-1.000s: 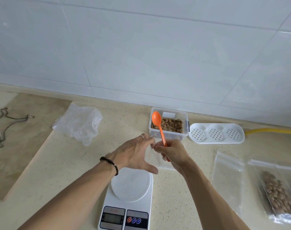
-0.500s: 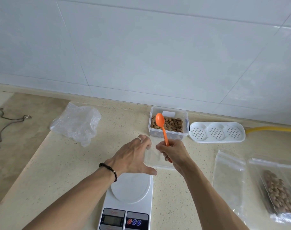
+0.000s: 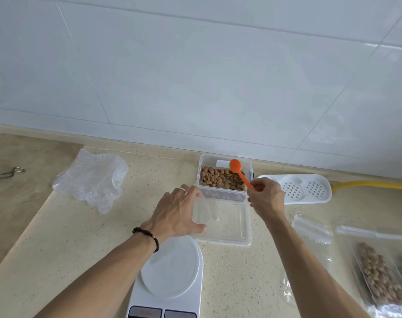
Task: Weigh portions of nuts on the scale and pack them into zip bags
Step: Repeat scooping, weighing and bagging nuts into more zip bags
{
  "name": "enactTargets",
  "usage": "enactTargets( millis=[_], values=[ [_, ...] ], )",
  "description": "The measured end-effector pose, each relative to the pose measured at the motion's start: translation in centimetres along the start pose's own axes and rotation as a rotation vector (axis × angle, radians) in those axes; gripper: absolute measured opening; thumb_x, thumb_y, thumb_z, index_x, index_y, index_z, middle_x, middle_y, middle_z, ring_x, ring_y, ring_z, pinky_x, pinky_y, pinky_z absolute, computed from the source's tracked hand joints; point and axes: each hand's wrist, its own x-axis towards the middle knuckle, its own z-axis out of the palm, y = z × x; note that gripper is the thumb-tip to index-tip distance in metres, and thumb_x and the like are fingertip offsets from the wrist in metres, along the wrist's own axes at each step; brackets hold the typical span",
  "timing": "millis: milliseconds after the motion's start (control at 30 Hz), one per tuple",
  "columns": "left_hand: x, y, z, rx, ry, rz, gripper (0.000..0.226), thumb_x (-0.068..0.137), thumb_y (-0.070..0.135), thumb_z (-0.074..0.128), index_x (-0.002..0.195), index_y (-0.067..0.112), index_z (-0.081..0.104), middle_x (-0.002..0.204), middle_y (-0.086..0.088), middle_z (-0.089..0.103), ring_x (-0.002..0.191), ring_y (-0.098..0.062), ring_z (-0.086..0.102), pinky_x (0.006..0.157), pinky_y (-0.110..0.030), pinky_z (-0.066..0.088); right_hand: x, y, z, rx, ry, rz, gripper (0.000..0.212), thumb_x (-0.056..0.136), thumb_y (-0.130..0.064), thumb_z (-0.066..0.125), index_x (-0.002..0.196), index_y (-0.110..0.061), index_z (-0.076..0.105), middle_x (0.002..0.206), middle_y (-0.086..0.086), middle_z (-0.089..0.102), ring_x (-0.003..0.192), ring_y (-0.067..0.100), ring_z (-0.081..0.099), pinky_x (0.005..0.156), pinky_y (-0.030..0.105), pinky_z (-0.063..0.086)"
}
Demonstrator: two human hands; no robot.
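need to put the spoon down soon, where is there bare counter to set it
Bare counter lies left of the scale, below the crumpled plastic. A smaller patch sits between the scale and the empty zip bag. It is crowded around the nut box, clear lid and white tray.

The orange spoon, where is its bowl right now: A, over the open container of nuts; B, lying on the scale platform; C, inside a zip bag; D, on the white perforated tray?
A: the right hand pinches the handle of the orange spoon, and its bowl sits over the nuts in the open container, away from the scale.
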Motion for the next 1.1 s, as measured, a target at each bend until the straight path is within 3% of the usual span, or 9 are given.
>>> enactTargets(
  millis=[167, 233, 333, 400, 500, 633, 800, 1000, 1100],
  values=[
    [1.1, -0.5, -0.3, 0.007, 0.029, -0.025, 0.086, 0.065, 0.061, 0.070, 0.131, 0.026, 0.029, 0.130, -0.002, 0.050, 0.110, -0.020, 0.052, 0.092, -0.037, 0.043, 1.3, 0.4, -1.1, -0.021, 0.089, 0.001, 0.014, 0.083, -0.005, 0.065, 0.082, -0.018, 0.067, 0.073, 0.005, 0.068, 0.066, 0.024, 0.068, 0.052, 0.027, 0.054],
    [1.3, -0.6, -0.3, 0.009, 0.044, -0.034, 0.088, 0.065, 0.058, 0.070, 0.135, 0.026, 0.027, 0.130, -0.004, 0.050, 0.111, -0.021, 0.052, 0.093, -0.038, 0.042, 1.5, 0.8, -0.8, 0.018, 0.096, 0.007, 0.010, 0.089, -0.006, 0.061, 0.092, -0.014, 0.067, 0.078, 0.006, 0.067, 0.067, 0.025, 0.069, 0.055, 0.031, 0.057],
    [1.6, -0.8, -0.5, 0.023, 0.058, -0.042, 0.099, 0.064, 0.054, 0.072, 0.141, 0.024, 0.017, 0.127, -0.003, 0.051, 0.109, -0.022, 0.052, 0.093, -0.038, 0.042, 2.0, 1.4, -0.1, 0.004, 0.075, 0.005, 0.020, 0.098, -0.012, 0.048, 0.114, -0.010, 0.060, 0.094, 0.011, 0.067, 0.074, 0.028, 0.068, 0.069, 0.045, 0.059],
    [2.0, -0.9, -0.6, 0.024, 0.069, -0.065, 0.109, 0.062, 0.052, 0.073, 0.145, 0.019, 0.011, 0.123, -0.003, 0.052, 0.108, -0.023, 0.051, 0.093, -0.040, 0.043, 2.3, 1.6, 0.4, -0.026, 0.079, -0.012, 0.023, 0.099, -0.012, 0.044, 0.119, -0.009, 0.056, 0.094, 0.008, 0.064, 0.073, 0.027, 0.065, 0.067, 0.044, 0.057],
    [2.6, -1.3, -0.8, 0.046, 0.097, -0.079, 0.096, 0.060, 0.053, 0.071, 0.136, 0.016, 0.024, 0.119, 0.000, 0.052, 0.106, -0.021, 0.048, 0.091, -0.038, 0.041, 2.8, 1.5, 0.9, -0.010, 0.155, 0.003, 0.018, 0.098, -0.013, 0.050, 0.114, -0.009, 0.055, 0.097, 0.004, 0.061, 0.074, 0.023, 0.061, 0.064, 0.034, 0.048],
    [3.1, -2.0, -0.5, 0.012, 0.114, -0.077, 0.082, 0.059, 0.050, 0.068, 0.128, 0.021, 0.032, 0.111, 0.004, 0.049, 0.103, -0.018, 0.047, 0.094, -0.037, 0.037, 3.6, 1.3, 1.3, 0.068, 0.262, 0.039, 0.010, 0.092, -0.012, 0.060, 0.102, -0.008, 0.061, 0.087, 0.000, 0.063, 0.077, 0.021, 0.060, 0.068, 0.032, 0.048],
    [2.9, -2.4, -0.1, -0.028, 0.117, -0.092, 0.082, 0.062, 0.047, 0.068, 0.131, 0.021, 0.033, 0.113, 0.004, 0.050, 0.104, -0.018, 0.047, 0.096, -0.037, 0.037, 3.9, 1.2, 2.4, 0.046, 0.069, -0.057, 0.004, 0.092, -0.013, 0.063, 0.094, -0.015, 0.061, 0.082, -0.010, 0.060, 0.069, 0.008, 0.058, 0.057, 0.021, 0.042],
    [2.7, -2.6, 0.1, -0.058, 0.106, -0.114, 0.082, 0.065, 0.046, 0.068, 0.133, 0.021, 0.029, 0.115, 0.003, 0.047, 0.103, -0.018, 0.047, 0.095, -0.037, 0.039, 4.3, 1.9, 2.7, 0.073, -0.077, -0.039, 0.011, 0.089, -0.008, 0.065, 0.085, -0.018, 0.063, 0.082, 0.002, 0.063, 0.068, 0.019, 0.058, 0.061, 0.032, 0.049],
    [2.7, -2.6, 0.1, -0.067, 0.111, -0.126, 0.080, 0.065, 0.045, 0.068, 0.132, 0.022, 0.030, 0.115, 0.003, 0.048, 0.104, -0.018, 0.047, 0.095, -0.037, 0.040, 4.6, 2.1, 2.2, 0.119, -0.098, 0.009, 0.013, 0.089, -0.006, 0.065, 0.084, -0.018, 0.064, 0.079, 0.006, 0.063, 0.061, 0.018, 0.055, 0.056, 0.030, 0.046]
  ],
)
